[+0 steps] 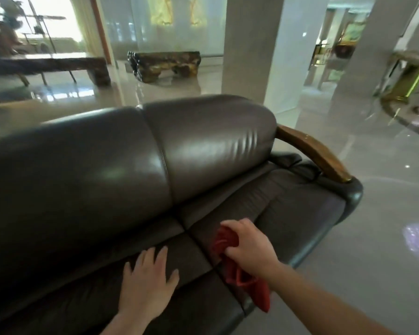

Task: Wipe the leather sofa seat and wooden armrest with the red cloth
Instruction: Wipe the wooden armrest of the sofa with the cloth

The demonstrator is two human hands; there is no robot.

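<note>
Sofa seat (288,206): right hand (247,247) grips red cloth (228,240); left hand (148,284) flat, fingers spread.

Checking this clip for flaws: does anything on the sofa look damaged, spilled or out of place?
Nothing stands out. The right hand holds the red cloth bunched on the seat, the left hand rests flat beside it, and the wooden armrest looks intact.

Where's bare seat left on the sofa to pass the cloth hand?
Free: the right seat cushion, between the right hand and the wooden armrest. Also the left cushion, left of the flat left hand. Crowded: the seam between cushions, where both hands and the red cloth sit.
</note>
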